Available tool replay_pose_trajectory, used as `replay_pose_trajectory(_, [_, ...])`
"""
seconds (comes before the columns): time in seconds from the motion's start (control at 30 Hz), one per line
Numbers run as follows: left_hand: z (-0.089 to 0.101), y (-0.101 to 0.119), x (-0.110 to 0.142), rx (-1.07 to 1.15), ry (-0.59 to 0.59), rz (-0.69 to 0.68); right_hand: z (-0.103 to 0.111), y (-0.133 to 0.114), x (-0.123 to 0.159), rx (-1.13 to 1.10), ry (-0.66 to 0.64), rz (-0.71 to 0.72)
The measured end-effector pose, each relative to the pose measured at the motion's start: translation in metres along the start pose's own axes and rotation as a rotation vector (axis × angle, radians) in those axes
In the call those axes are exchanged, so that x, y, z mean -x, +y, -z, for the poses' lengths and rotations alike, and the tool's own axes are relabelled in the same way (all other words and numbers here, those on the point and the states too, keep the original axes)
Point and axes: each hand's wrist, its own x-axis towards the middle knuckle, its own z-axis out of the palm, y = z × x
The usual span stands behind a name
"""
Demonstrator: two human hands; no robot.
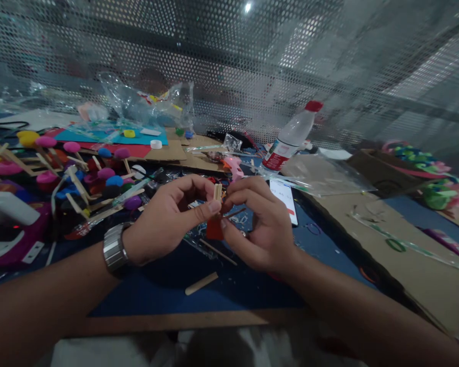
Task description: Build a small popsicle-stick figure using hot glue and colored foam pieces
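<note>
My left hand (pixel 172 216), with a metal watch (pixel 115 246) on its wrist, pinches a small bundle of wooden craft sticks (pixel 218 191) between thumb and fingers. Close against it, my right hand (pixel 262 221) is curled with thumb and fingers brought together; what they grip is hidden. A thin brown stick (pixel 236 213) shows by the right fingertips. Just below the fingers is a red piece (pixel 214 229), partly covered. On the blue table (pixel 156 295) under the hands lie a loose craft stick (pixel 201 283) and a thinner stick (pixel 218 252).
Craft sticks with colourful clay balls (pixel 48 177) crowd the left, near a purple and white device (pixel 13 224). A red-capped bottle (pixel 290 137) leans behind a phone (pixel 284 198). Cardboard (pixel 390 255) covers the right side. Perforated metal (pixel 199 61) stands at the back.
</note>
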Motion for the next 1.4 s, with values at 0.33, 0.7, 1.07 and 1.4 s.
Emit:
replay_pose_trajectory(0.33, [-0.0023,0.0039,0.0008,-0.022,0.018,-0.008,-0.0029,0.0016,-0.0014,0.064,0.002,0.087])
replay_pose_trajectory(0.7, [-0.0036,0.003,0.0007,0.056,0.032,0.05,0.0017,-0.001,0.001,-0.04,-0.068,0.072])
replay_pose_trajectory(1.07, [-0.003,0.0016,0.0014,0.142,0.045,0.05,0.0025,-0.0012,0.0011,-0.035,-0.075,0.113])
replay_pose_trajectory(1.4, [-0.0014,0.001,-0.0006,0.186,0.087,0.081,0.0066,-0.0037,0.0014,-0.057,-0.06,0.163])
